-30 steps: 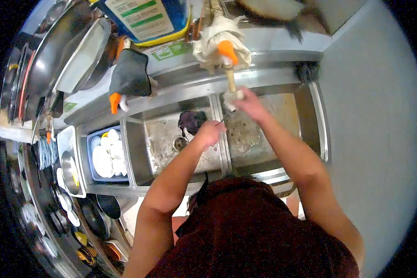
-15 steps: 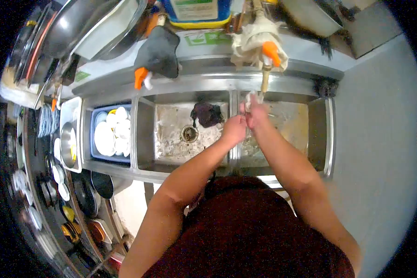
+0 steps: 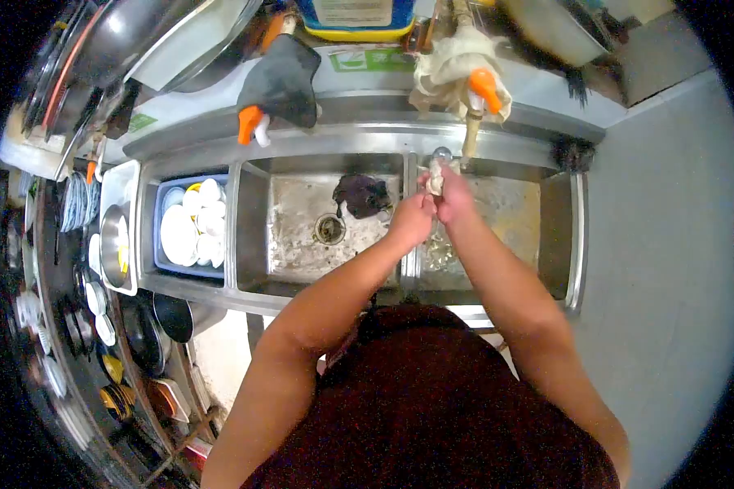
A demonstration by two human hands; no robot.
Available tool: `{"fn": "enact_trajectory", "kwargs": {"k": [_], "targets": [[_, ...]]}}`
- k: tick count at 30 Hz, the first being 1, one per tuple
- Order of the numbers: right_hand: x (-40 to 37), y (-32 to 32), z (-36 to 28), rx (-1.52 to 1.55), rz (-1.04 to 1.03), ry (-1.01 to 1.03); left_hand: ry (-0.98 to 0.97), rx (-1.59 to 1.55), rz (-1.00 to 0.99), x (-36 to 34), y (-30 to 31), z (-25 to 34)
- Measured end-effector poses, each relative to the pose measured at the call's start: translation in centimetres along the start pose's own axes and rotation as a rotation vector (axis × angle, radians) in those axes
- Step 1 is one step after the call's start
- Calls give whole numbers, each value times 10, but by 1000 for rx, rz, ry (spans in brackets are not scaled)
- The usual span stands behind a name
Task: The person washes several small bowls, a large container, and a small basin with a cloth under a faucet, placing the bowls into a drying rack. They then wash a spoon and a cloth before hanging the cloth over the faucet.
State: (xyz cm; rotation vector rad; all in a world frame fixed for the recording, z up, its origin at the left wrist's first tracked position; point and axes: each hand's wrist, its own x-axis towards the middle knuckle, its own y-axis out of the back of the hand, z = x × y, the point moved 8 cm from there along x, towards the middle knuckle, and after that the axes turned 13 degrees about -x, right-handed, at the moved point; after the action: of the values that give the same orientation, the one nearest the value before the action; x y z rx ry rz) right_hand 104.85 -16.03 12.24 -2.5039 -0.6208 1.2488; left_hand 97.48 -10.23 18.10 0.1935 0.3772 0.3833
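My left hand (image 3: 417, 217) and my right hand (image 3: 455, 198) are together over the left side of the right sink basin (image 3: 510, 220), near the divider. Both have their fingers closed round a small crumpled whitish cloth (image 3: 435, 178), most of it hidden by the fingers. Just beyond the cloth shows a shiny, rounded grey thing (image 3: 441, 153), too small to name. Clear water (image 3: 439, 254) glistens in the basin below my wrists. A tap with an orange handle (image 3: 484, 88), wrapped in pale cloth, hangs above the basin.
In the middle basin a dark wet cloth (image 3: 362, 196) lies near the drain (image 3: 330, 229). A blue tub (image 3: 161, 257) of white dishes stands in the left basin. Another orange-handled tap (image 3: 250, 125) juts over the middle basin. Shelves of crockery run down the left; a grey wall (image 3: 652, 220) bounds the right.
Both hands stay joined at the cloth, my right hand shifting slightly and its grip changing. The shiny grey thing beyond the cloth now shows. The view has shifted a little.
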Motion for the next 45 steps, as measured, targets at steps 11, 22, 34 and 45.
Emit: {"fn": "enact_trajectory", "kwargs": {"k": [11,22,34,45], "targets": [[-19,49,-30,-583,101,257,28,-460,12,41,-7,-26],[-84,15,-17,-709,-106,57,303,-1273,148,55,-11,-23],[-47,-12,52,-1489,-141,185,345,-1323,207,-12,39,-133],[-69,15,69,-1283,50,38,224,-1548,995,-59,391,-287]]}}
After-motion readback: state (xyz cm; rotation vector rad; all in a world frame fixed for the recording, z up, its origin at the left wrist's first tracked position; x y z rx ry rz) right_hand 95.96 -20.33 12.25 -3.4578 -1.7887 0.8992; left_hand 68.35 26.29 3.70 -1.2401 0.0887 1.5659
